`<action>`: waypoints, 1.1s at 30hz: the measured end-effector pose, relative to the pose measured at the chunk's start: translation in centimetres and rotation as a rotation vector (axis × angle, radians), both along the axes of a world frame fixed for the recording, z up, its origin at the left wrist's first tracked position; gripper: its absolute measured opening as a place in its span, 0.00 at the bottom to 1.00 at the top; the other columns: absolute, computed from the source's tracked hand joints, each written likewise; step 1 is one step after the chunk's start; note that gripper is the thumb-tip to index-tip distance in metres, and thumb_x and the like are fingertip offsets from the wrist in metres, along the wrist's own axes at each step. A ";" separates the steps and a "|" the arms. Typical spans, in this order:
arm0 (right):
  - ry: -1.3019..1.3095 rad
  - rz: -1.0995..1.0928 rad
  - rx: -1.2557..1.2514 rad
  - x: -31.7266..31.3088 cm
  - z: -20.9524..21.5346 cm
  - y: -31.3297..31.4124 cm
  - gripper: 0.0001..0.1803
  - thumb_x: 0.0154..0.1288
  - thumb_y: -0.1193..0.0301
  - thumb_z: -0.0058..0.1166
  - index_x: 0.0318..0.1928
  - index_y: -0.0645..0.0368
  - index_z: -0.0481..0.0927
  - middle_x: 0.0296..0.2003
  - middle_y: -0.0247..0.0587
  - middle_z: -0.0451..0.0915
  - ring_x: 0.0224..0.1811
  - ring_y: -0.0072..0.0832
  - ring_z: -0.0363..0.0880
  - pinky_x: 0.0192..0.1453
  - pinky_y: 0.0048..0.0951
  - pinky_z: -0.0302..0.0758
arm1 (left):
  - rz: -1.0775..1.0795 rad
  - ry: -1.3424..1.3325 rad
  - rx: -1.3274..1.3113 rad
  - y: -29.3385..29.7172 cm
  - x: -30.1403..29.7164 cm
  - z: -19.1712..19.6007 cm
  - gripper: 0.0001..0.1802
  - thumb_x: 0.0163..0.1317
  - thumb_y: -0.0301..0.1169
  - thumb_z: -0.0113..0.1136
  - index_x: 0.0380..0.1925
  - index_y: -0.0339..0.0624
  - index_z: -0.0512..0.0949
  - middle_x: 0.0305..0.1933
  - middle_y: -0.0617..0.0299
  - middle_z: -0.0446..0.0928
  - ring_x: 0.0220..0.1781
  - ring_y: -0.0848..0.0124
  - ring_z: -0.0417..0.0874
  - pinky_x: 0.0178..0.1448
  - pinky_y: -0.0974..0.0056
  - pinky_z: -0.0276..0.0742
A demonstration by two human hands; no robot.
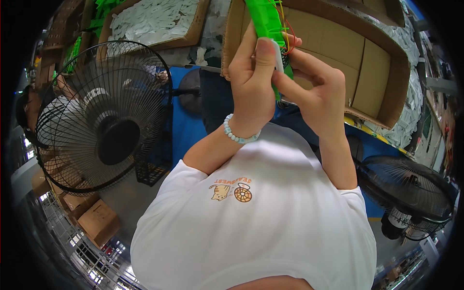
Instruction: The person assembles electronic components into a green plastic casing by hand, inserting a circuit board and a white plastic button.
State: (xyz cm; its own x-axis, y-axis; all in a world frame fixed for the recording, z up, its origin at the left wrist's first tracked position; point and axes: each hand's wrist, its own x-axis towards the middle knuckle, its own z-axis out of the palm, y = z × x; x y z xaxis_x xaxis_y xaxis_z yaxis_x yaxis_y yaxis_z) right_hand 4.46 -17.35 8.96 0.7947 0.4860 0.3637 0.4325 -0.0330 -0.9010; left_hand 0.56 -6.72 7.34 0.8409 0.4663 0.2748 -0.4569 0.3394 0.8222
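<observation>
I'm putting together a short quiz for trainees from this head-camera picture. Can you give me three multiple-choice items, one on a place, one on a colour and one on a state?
1. Where does the large black fan stand?
A. on the person's left
B. on the person's right
C. inside the cardboard box

2. What colour is the plastic part held by both hands?
A. red
B. green
C. white

3. How is the left hand placed?
A. lying open and flat
B. hanging free
C. closed on the plastic part, thumb pressing

Answers:
1 A: the fan fills the picture's left side.
2 B: the part is bright green, with thin wires beside it.
3 C: the left thumb lies on the part, opposite the right hand.
</observation>
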 end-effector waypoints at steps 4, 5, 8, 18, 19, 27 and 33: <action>0.472 0.157 0.116 1.1 0.5 -0.5 0.17 0.58 0.77 0.65 0.47 0.72 0.79 0.32 0.31 0.83 0.28 0.14 0.76 0.33 0.17 0.76 | -0.069 0.076 -0.060 0.7 -0.1 1.6 0.25 0.73 0.34 0.48 0.67 0.37 0.63 0.47 0.56 0.79 0.48 0.71 0.81 0.53 0.67 0.77; 0.556 0.209 0.183 1.3 0.7 -0.4 0.17 0.59 0.78 0.64 0.47 0.73 0.79 0.33 0.33 0.82 0.31 0.17 0.78 0.37 0.19 0.79 | -0.068 0.067 -0.061 1.0 0.0 1.6 0.25 0.73 0.34 0.48 0.67 0.37 0.63 0.47 0.56 0.79 0.48 0.71 0.81 0.53 0.67 0.77; 0.661 0.295 0.285 1.1 0.6 -0.2 0.17 0.59 0.79 0.63 0.49 0.72 0.78 0.36 0.35 0.81 0.38 0.21 0.81 0.45 0.24 0.84 | -0.001 0.054 0.043 1.4 -0.3 1.4 0.27 0.72 0.31 0.51 0.69 0.39 0.60 0.46 0.56 0.79 0.46 0.71 0.82 0.50 0.67 0.79; -0.022 0.092 0.118 0.9 -1.0 1.2 0.16 0.57 0.82 0.62 0.47 0.71 0.79 0.45 0.41 0.79 0.45 0.23 0.81 0.42 0.24 0.83 | 0.037 0.089 -0.204 1.6 -1.0 2.5 0.26 0.71 0.32 0.52 0.66 0.37 0.62 0.50 0.52 0.77 0.49 0.65 0.82 0.52 0.63 0.81; -0.143 0.059 0.100 0.9 -1.1 1.3 0.16 0.57 0.82 0.62 0.47 0.71 0.79 0.45 0.41 0.79 0.45 0.23 0.81 0.41 0.22 0.82 | -0.014 0.071 -0.271 1.8 -1.2 2.5 0.27 0.70 0.30 0.53 0.67 0.38 0.61 0.51 0.53 0.76 0.50 0.68 0.82 0.52 0.66 0.80; 0.756 0.240 0.152 1.4 -0.8 1.0 0.21 0.53 0.81 0.66 0.47 0.59 0.72 0.34 0.36 0.82 0.39 0.21 0.81 0.39 0.20 0.78 | -0.133 0.177 -0.066 3.4 -1.5 -0.7 0.24 0.73 0.33 0.46 0.65 0.33 0.64 0.59 0.49 0.75 0.59 0.65 0.77 0.64 0.64 0.71; 0.300 0.006 -0.179 2.9 -1.8 1.3 0.14 0.54 0.80 0.65 0.40 0.62 0.74 0.29 0.40 0.82 0.32 0.23 0.81 0.38 0.24 0.77 | 0.443 0.047 1.025 6.7 -3.1 -2.1 0.20 0.64 0.25 0.54 0.57 0.35 0.73 0.57 0.49 0.75 0.59 0.53 0.76 0.65 0.55 0.68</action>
